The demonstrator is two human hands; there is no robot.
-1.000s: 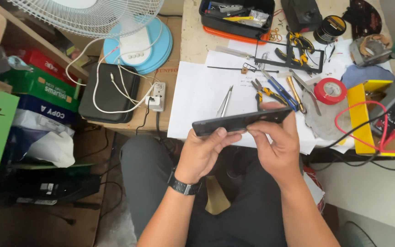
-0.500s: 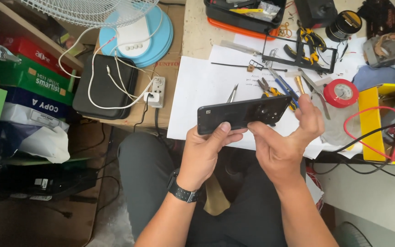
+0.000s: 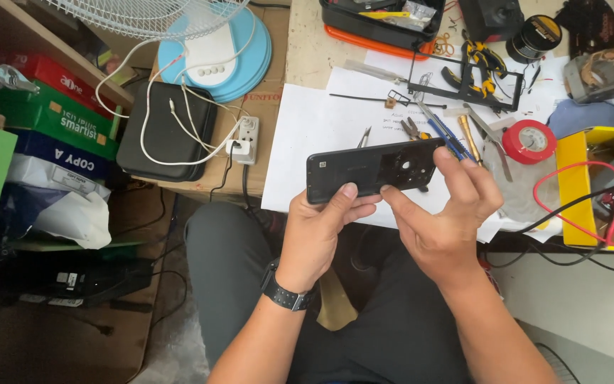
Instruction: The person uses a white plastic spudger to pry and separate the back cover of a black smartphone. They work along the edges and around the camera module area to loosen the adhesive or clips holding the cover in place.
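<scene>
The left hand [image 3: 321, 227] grips the near long edge of a black phone back cover [image 3: 371, 169], thumb pressed flat on its inner face and the other fingers curled behind it, a dark watch [image 3: 287, 293] on the wrist at six o'clock of the hand. The right hand [image 3: 445, 220] pinches the cover's right end, fingers wrapped over the far edge and thumb lying along the near edge, so both hands clasp the same piece. The cover is held level above the lap, just in front of the desk edge, long side running from nine to three o'clock, its inside turned up with round cut-outs near the right end. At twelve o'clock of it lie white paper sheets [image 3: 314, 135] with tweezers [image 3: 364, 136] and a cluster of small pliers and screwdrivers [image 3: 438, 131]. At two o'clock sits a red tape roll [image 3: 527, 141], and beyond that a thin black rectangular frame [image 3: 463, 82]. At three o'clock a red wire [image 3: 570, 192] loops past a yellow box [image 3: 577, 178]. Out at ten o'clock a white power strip [image 3: 244, 139] rests beside a black zip case [image 3: 168, 139], with a fan's blue base [image 3: 214, 50] farther off
</scene>
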